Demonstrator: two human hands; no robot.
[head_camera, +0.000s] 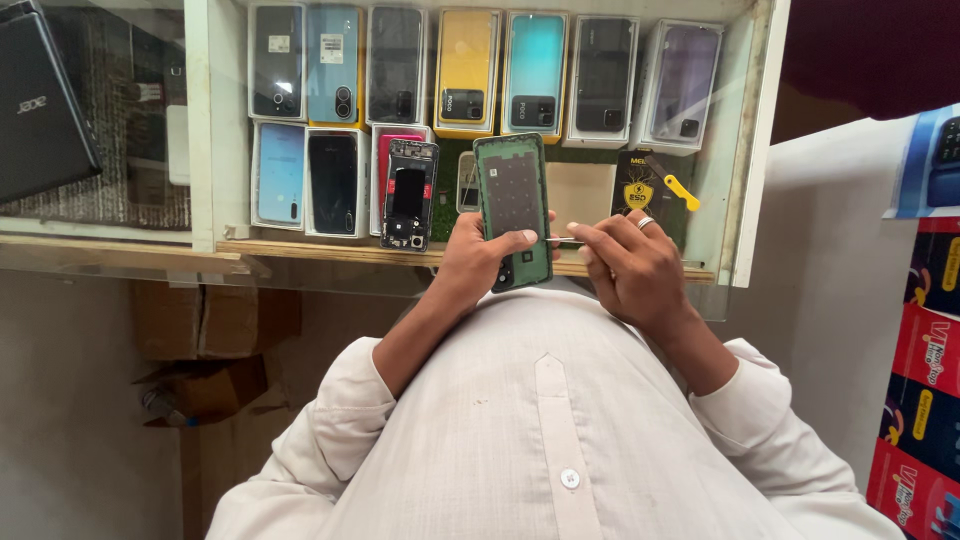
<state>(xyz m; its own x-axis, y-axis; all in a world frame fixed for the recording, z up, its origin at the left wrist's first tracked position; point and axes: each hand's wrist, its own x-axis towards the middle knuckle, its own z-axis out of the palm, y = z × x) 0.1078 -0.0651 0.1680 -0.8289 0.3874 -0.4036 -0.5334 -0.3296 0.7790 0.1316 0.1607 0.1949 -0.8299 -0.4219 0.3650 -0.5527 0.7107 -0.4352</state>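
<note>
My left hand (478, 262) grips a green phone back cover (512, 205), inner side up, with the thumb laid across its lower part. My right hand (630, 265), a ring on one finger, pinches a thin metal tool (566, 240) whose tip meets the cover's right edge. Just left of the cover, an opened phone body (408, 194) with a bare frame lies on the glass counter (720, 150). I hold both hands above the counter's near wooden edge.
Several boxed phones (466, 70) lie in rows under the glass. A yellow plastic pry tool (678, 187) rests on a dark mat at right. A black laptop (35, 105) sits far left. Cardboard boxes (210, 320) lie on the floor; red cartons (925, 400) stack at right.
</note>
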